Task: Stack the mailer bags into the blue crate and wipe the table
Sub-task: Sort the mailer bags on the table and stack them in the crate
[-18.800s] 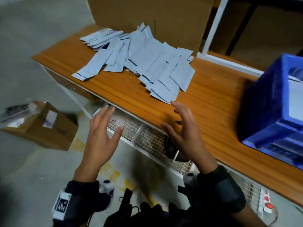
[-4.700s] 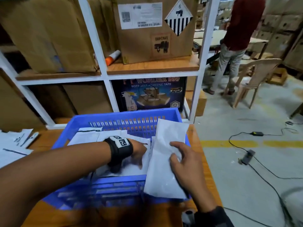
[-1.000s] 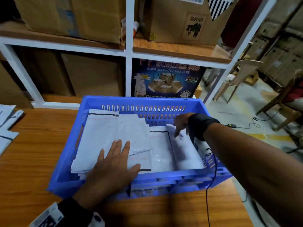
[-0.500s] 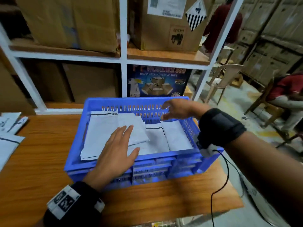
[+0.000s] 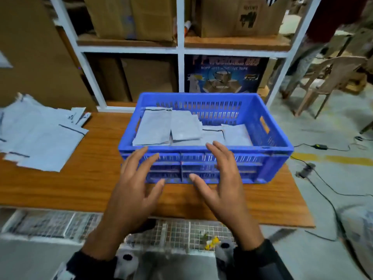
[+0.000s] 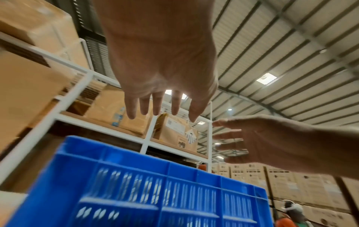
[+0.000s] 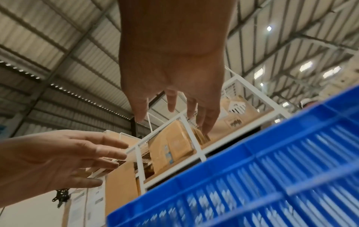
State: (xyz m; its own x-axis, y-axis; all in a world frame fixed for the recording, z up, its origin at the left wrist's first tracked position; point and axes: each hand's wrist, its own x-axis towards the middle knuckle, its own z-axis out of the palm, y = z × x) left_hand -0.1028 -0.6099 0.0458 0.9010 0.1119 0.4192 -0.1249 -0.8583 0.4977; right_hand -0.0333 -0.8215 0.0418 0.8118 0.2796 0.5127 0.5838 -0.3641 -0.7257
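The blue crate [image 5: 268,138] stands on the right end of the wooden table [image 5: 84,178], with several grey-white mailer bags [image 5: 171,126] lying flat inside it. More mailer bags [image 5: 38,136] lie in a loose pile on the table's left. Both hands hover empty in front of the crate's near wall, palms facing each other, fingers spread and straight. My left hand [image 5: 137,182] is at the left, my right hand [image 5: 220,178] beside it. The wrist views show the left hand [image 6: 161,92], the right hand [image 7: 174,95] and the crate wall [image 6: 155,192] [image 7: 272,176] below them.
A white metal shelf rack [image 5: 180,51] with cardboard boxes [image 5: 129,17] stands behind the table. A wire-mesh shelf [image 5: 177,233] runs under the table's front edge. A plastic chair [image 5: 327,77], cables [image 5: 323,188] and a person [image 5: 331,21] are on the floor to the right.
Both hands have come out of the crate and drawn back to its near side. The left hand has left the bags it pressed; the right hand has left the crate's far rim.
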